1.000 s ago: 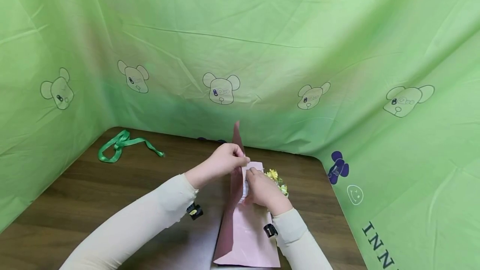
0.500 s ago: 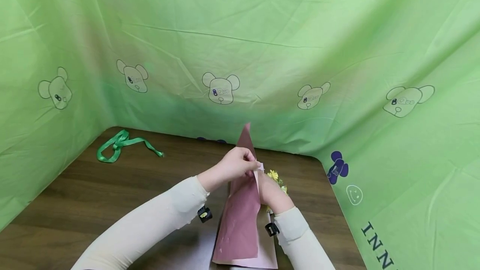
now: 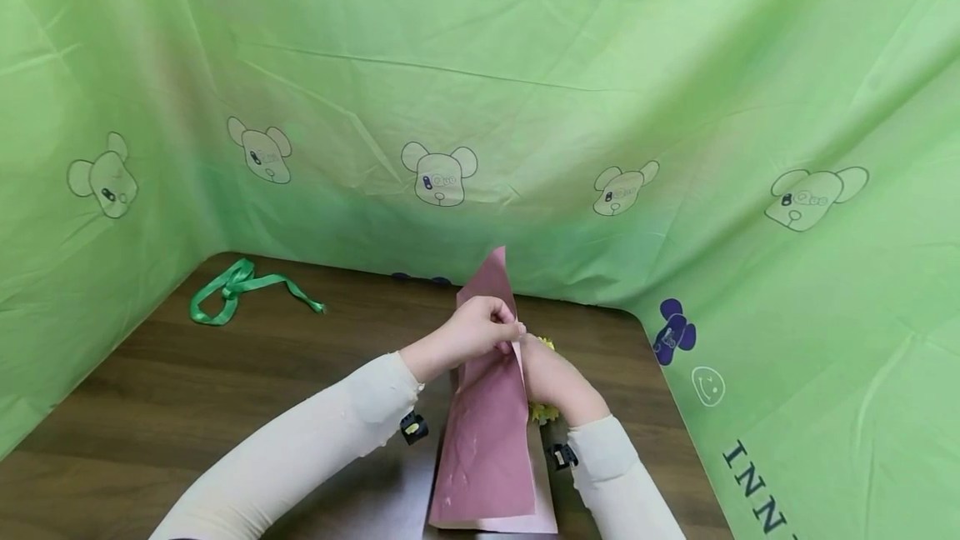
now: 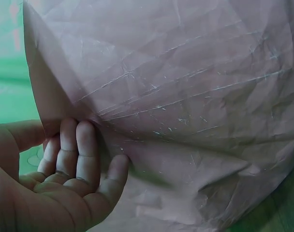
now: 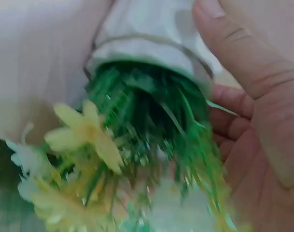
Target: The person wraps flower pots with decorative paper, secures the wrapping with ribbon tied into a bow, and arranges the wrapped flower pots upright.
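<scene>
Head view, from where I sit, gives me pink paper (image 3: 487, 448) right of the middle of the wooden table (image 3: 337, 348), running from close to the far edge toward the near side, one flap raised. The left hand (image 3: 480, 327) pinches that flap's edge, thumb against curled fingers. Behind it, the right hand (image 3: 555, 377) is partly hidden; its wrist view shows me thumb and fingers around the white wrap (image 5: 147, 19) of a flower bunch (image 5: 84, 135), below a thin cord (image 5: 152, 36). Blooms poke out to the right of the paper.

My worry is the flap: creases already fan out from the pinch, so a hard pull could tear or crumple it. Should the right hand loosen, I judge the bunch could twist or slide, leaving the paper crooked; squeezing might bend the blooms. With the flap screening that hand, a misalignment would be easy to miss.

A green ribbon (image 3: 238, 273) lies loosely looped near the table's far left corner. Around the far, left and right edges hangs a green curtain (image 3: 450, 65), wrinkled and printed with bear heads (image 3: 440, 179).
</scene>
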Available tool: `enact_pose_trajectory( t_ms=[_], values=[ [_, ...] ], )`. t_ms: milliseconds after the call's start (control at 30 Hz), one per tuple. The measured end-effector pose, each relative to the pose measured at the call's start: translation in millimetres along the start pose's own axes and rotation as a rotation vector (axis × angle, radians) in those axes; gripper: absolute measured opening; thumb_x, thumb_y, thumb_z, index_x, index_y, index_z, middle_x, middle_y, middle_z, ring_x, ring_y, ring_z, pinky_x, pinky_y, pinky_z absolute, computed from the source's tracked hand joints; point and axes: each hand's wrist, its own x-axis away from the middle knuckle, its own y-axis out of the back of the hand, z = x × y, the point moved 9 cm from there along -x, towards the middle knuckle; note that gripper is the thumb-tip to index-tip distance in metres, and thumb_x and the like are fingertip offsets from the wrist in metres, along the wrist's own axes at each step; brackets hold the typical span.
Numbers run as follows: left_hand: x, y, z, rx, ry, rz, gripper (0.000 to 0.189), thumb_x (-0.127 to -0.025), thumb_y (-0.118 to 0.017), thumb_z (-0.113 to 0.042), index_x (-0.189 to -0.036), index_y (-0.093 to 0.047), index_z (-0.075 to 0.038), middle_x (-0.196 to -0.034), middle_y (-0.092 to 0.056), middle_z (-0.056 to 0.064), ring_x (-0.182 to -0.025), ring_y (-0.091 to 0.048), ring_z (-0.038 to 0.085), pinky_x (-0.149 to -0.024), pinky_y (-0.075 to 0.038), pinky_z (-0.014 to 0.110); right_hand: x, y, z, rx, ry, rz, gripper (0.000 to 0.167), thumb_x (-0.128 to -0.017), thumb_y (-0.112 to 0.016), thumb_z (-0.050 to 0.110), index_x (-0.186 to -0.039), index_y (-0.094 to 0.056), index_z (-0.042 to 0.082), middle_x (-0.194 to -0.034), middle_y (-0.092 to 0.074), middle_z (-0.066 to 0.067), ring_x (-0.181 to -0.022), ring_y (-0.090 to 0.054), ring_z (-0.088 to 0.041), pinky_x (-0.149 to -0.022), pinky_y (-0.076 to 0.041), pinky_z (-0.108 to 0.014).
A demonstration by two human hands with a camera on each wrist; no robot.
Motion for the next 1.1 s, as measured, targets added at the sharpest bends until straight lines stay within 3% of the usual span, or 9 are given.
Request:
enact_pose_trajectory(
  t_ms=[133,267,433,533,600,733,900,1000,1100],
  values=[
    [-1.2,-2.5,1.5,-0.006,-0.004,0.012,0.014,-0.094,-0.072,-0.013,-0.085,-0.065,-0.004,-0.082,-0.07,0.004,-0.066,-0.069,0.014,-0.07,-0.059,0.028,10.9,19,-10,-0.066,-0.048,-0.029,0.031,-0.087,-0.073,0.01,-0.117,-0.066,0.01,-0.117,-0.065,-0.005,-0.109,-0.062,-0.021,-0.098,-0.052,-0.043],
    [-1.8,-4.7,2.7,-0.012,-0.005,0.025,0.014,-0.094,-0.071,-0.014,-0.086,-0.065,-0.004,-0.083,-0.07,0.004,-0.068,-0.069,0.016,-0.07,-0.058,0.028,21.1,40,-21,-0.223,-0.146,-0.091,0.028,-0.096,-0.069,0.012,-0.125,-0.068,0.008,-0.12,-0.069,-0.007,-0.106,-0.066,-0.021,-0.092,-0.056,-0.039],
    [-0.9,-4.6,3.6,-0.055,-0.006,0.021,0.016,-0.094,-0.072,-0.019,-0.086,-0.066,-0.007,-0.08,-0.07,0.003,-0.068,-0.069,0.016,-0.067,-0.055,0.025,25.6,53,-21,-0.622,-0.218,-0.133,0.03,-0.107,-0.054,0.019,-0.126,-0.067,-0.001,-0.12,-0.071,-0.016,-0.102,-0.068,-0.011,-0.091,-0.056,-0.03],
    [-0.5,-5.4,5.0,-0.072,-0.005,0.021,0.017,-0.094,-0.072,-0.021,-0.086,-0.067,-0.007,-0.077,-0.069,0.003,-0.068,-0.069,0.016,-0.065,-0.053,0.024,24.6,51,-14,-0.862,-0.231,-0.1,0.038,-0.11,-0.047,0.017,-0.13,-0.059,-0.013,-0.121,-0.07,-0.023,-0.106,-0.07,-0.012,-0.102,-0.054,-0.041],
    [-0.8,-6.5,6.1,-0.078,-0.001,0.023,0.018,-0.095,-0.072,-0.022,-0.086,-0.067,-0.008,-0.076,-0.069,0.004,-0.068,-0.069,0.016,-0.064,-0.053,0.024,24.5,50,-11,-0.955,-0.254,-0.083,0.04,-0.11,-0.045,0.016,-0.13,-0.055,-0.017,-0.117,-0.071,-0.022,-0.103,-0.072,-0.015,-0.102,-0.053,-0.048],
    [-1.0,-10.7,7.1,-0.076,-0.001,0.054,0.017,-0.096,-0.072,-0.023,-0.09,-0.07,-0.008,-0.079,-0.072,0.004,-0.072,-0.07,0.016,-0.069,-0.057,0.028,27.2,48,-13,-1.015,-0.36,-0.101,0.042,-0.111,-0.046,0.022,-0.123,-0.059,-0.016,-0.102,-0.075,-0.011,-0.094,-0.073,-0.015,-0.094,-0.058,-0.043],
    [2.0,-18.4,2.8,-0.139,-0.055,0.144,0.009,-0.095,-0.07,-0.013,-0.1,-0.072,-0.006,-0.087,-0.072,0.003,-0.078,-0.067,0.013,-0.075,-0.059,0.029,32.1,50,-19,-0.972,-0.479,-0.139,0.037,-0.106,-0.056,0.022,-0.115,-0.064,-0.013,-0.091,-0.073,-0.004,-0.078,-0.071,-0.012,-0.074,-0.06,-0.03],
    [4.3,-20.2,1.0,-0.297,-0.127,0.169,0.009,-0.092,-0.073,-0.011,-0.101,-0.072,-0.009,-0.09,-0.072,-0.001,-0.084,-0.067,0.011,-0.079,-0.056,0.026,33.8,52,-21,-0.929,-0.513,-0.155,0.028,-0.102,-0.062,0.013,-0.107,-0.065,-0.014,-0.087,-0.071,-0.004,-0.072,-0.071,-0.014,-0.07,-0.061,-0.032],
    [4.1,-17.6,6.0,-0.55,-0.206,0.136,0.007,-0.09,-0.076,-0.016,-0.095,-0.072,-0.013,-0.09,-0.07,-0.004,-0.086,-0.063,0.009,-0.081,-0.053,0.026,35.8,52,-24,-0.907,-0.547,-0.168,0.023,-0.1,-0.062,0.008,-0.1,-0.064,-0.015,-0.082,-0.068,-0.005,-0.067,-0.07,-0.014,-0.069,-0.062,-0.033]
  ],
)
